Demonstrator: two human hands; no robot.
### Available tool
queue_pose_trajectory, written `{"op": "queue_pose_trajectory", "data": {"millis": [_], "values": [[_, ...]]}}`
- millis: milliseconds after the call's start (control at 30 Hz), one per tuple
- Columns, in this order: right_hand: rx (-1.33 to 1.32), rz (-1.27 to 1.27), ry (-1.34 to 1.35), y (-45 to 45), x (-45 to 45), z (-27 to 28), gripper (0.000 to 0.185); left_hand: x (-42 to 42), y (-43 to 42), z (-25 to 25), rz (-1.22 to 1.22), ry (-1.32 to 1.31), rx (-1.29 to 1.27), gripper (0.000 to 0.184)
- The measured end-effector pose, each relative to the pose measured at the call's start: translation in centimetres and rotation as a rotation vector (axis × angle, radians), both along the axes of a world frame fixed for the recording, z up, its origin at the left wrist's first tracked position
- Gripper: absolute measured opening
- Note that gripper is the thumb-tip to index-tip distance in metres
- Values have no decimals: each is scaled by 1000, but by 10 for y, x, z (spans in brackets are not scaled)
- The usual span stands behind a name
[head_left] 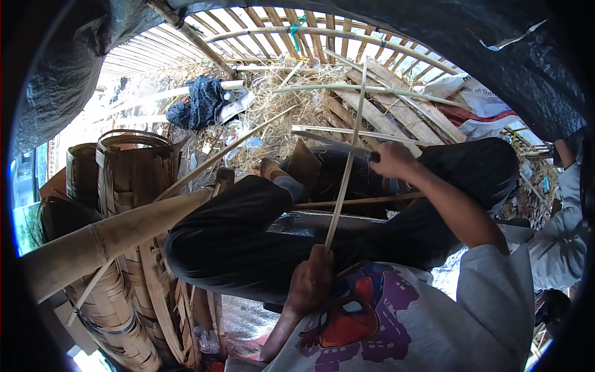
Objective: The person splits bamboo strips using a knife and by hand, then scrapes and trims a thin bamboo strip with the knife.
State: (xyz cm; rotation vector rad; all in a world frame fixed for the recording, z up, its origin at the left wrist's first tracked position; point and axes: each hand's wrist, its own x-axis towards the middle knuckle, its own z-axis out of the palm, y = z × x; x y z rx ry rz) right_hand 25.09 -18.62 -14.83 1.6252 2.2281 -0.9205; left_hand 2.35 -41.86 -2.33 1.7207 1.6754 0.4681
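Observation:
My left hand [310, 280] is closed around the lower end of a long, thin bamboo strip [342, 198], close to my shirt. From there the strip rises away from me over my lap. My right hand [395, 160] grips the dark handle of a knife [331, 140] above my bent leg. Its long blade points left and crosses the strip, seemingly touching it. Beneath them, my dark trousers [229, 229] cover my folded legs. Another thin strip [359, 202] lies across behind the upright one.
A thick bamboo pole [118, 237] slants in from the left, beside tall woven bamboo baskets [133, 167]. Shavings [297, 102], planks [396, 118] and a dark cloth [201, 102] lie ahead, before a slatted bamboo fence [273, 34]. Another person's sleeve [561, 254] shows at right.

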Motion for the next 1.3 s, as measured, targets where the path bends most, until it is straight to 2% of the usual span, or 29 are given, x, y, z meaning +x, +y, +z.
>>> {"op": "queue_pose_trajectory", "data": {"millis": [33,133,167,200,233,300,367,400,467,500,567,633,733,800,900,1033,1100,1133,1167,1233,1300], "values": [[21,33,71,-9,-8,6,33,0,0,-3,17,-51,-11,7],[-187,-33,415,-32,-22,-2,41,-5,-3,-8,-119,132,234,7],[-188,-38,415,-39,-27,0,41,-5,-1,1,-46,-32,111,8],[-388,-142,496,-44,-33,8,45,-5,4,5,26,-197,-9,9],[-589,-249,574,-48,-38,15,50,-5,3,4,19,-203,-7,9],[-600,-318,604,-59,-49,26,49,-6,1,6,159,-449,-238,11],[-610,-381,640,-66,-57,25,49,-4,7,23,172,-393,-345,12],[-702,-495,738,-68,-59,21,46,-3,11,30,194,-336,-449,13],[-871,-743,922,-73,-64,20,34,-4,5,30,191,-335,-467,12],[-867,-747,928,-73,-66,19,34,-5,1,29,189,-334,-481,12],[-927,-985,1010,-71,-66,15,31,-16,-8,27,219,-404,-558,11],[-904,-1007,1028,-66,-60,13,30,-24,-15,25,246,-477,-642,10],[-900,-992,1053,-60,-54,16,29,-28,-17,24,0,-368,-429,9],[-920,-954,1062,-56,-54,25,29,-26,-18,25,279,-803,-704,9],[-868,-950,1085,-45,-57,41,30,-26,-10,28,336,-831,-765,8],[-786,-906,1104,-34,-53,46,35,-23,-4,20,347,-806,-708,8],[-689,-837,1085,-34,-54,49,36,-24,0,15,165,-511,-646,11],[-671,-793,1056,-34,-54,47,38,-22,4,15,178,-510,-651,11],[-686,-786,1052,-36,-54,47,38,-19,8,16,30,-279,-379,10],[-641,-756,1075,-36,-55,52,37,-14,13,19,-107,-40,-105,10],[-638,-779,1111,-35,-55,51,35,-8,18,28,191,-427,-283,6]]}}
